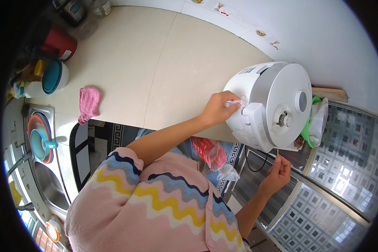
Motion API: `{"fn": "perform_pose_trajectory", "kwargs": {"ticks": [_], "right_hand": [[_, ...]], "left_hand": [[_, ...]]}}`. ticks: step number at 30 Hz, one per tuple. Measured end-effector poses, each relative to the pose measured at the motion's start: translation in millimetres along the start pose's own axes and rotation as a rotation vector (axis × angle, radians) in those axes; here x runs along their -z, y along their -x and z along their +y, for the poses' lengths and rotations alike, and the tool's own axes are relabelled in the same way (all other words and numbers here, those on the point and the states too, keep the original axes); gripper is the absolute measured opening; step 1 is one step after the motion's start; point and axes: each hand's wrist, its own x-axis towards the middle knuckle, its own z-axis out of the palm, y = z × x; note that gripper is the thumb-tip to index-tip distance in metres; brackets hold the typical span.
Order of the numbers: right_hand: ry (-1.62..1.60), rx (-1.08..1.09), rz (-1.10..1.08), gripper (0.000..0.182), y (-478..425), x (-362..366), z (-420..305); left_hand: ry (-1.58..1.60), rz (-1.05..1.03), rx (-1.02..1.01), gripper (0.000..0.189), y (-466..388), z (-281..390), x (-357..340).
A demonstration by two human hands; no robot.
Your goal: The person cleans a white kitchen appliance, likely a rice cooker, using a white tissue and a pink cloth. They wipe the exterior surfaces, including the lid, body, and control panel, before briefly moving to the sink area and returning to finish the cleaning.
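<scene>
A white electric cooker [255, 104] with a grey band and a round lid stands at the counter's right end, its lid side turned towards the right. My left hand [219, 107] pinches a crumpled white tissue or cloth [234, 102] against the cooker's side, beside the lid's latch housing. Below the cooker's lower rim, my right hand [277, 174] holds a thin wooden stick [277, 151] between thumb and finger. The stick's upper end is at the rim; whether it touches cannot be told. A black cord [255, 171] hangs under the cooker.
A pink cloth [89, 103] lies on the beige counter [126, 63]. Tubs and a red container [59, 42] stand at the far left, above a sink [50, 181] with a blue dipper [39, 143]. Red plastic packaging [211, 152] lies below the counter edge. A green-rimmed item [315, 123] is right of the cooker.
</scene>
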Motion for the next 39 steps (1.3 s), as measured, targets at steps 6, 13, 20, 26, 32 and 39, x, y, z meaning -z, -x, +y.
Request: {"fn": "perform_pose_trajectory", "kwargs": {"ticks": [6, 13, 20, 26, 32, 39], "right_hand": [[-0.008, 0.029, -0.078, 0.006, 14, -17, 5], [-0.068, -0.022, -0.176, 0.006, 41, -41, -3], [-0.154, -0.121, -0.082, 0.006, 73, -40, 22], [-0.335, -0.306, 0.037, 0.008, 96, -35, 51], [-0.53, -0.329, -0.108, 0.012, 96, -33, 83], [-0.724, -0.377, -0.232, 0.016, 106, -12, 102]], "left_hand": [[-0.286, -0.148, -0.146, 0.011, 32, -13, 6], [0.156, -0.116, 0.286, 0.012, 22, -7, 34], [0.22, -0.208, 0.496, 0.012, 28, -4, 43], [0.275, -0.281, 0.563, 0.011, 44, -1, 41], [0.309, -0.255, 0.622, 0.017, 65, 17, 27], [0.489, -0.251, 0.769, 0.031, 112, 9, -13]]}}
